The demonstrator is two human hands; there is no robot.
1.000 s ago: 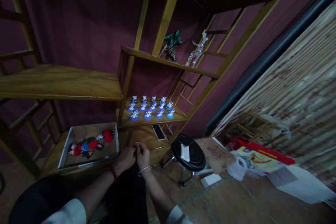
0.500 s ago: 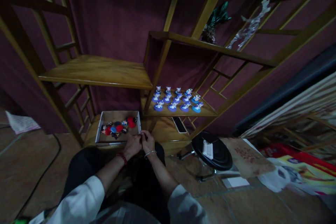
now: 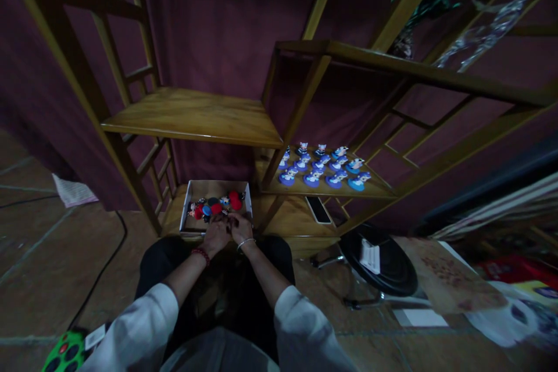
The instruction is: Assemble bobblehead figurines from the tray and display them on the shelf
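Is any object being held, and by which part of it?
I cannot tell: left hand and right hand look dim and blurred at the box.

Red, black and blue toys, brown-and-white box, white-and-purple figurines, dark-red bracelet, black stool

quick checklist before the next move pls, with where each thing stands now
1. Left hand at the box: ok, it is at the near edge.
2. Right hand alongside it: ok, the fingers of both hands are close together.
3. Something held in the grip: cannot tell, the fingers are too dark and small.
4. Toy figures in the box set apart from each other: not ok, they lie jumbled together.
5. Small figurines upright: ok, the ones in view stand in rows on the shelf.
6. Phone apart from the box: ok, it lies off to the right.
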